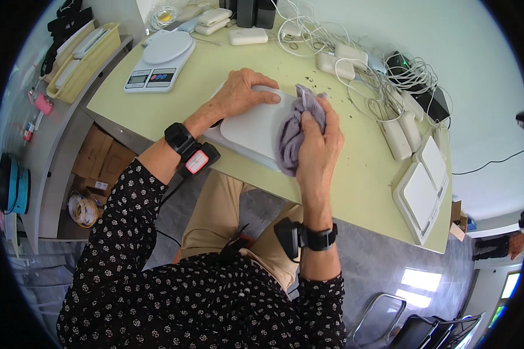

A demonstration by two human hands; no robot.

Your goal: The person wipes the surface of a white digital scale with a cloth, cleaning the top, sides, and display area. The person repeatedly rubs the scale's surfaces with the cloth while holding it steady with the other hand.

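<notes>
A flat white device (250,126) with a raised, rounded plate lies at the table's near edge in front of me. My left hand (244,93) steadies it from the far left, with its thumb on the plate and its fingers bent over the far side, their tips partly hidden. In my right hand (321,138) is a bunched grey-purple cloth (291,135), pressed against the right end of the device. The cloth covers that end.
A white kitchen scale (164,61) stands at the far left. Another flat white device (419,192) lies at the right edge. White power adapters (399,138) and tangled cables (384,87) crowd the far right. A yellow basket (78,78) sits on the left cabinet.
</notes>
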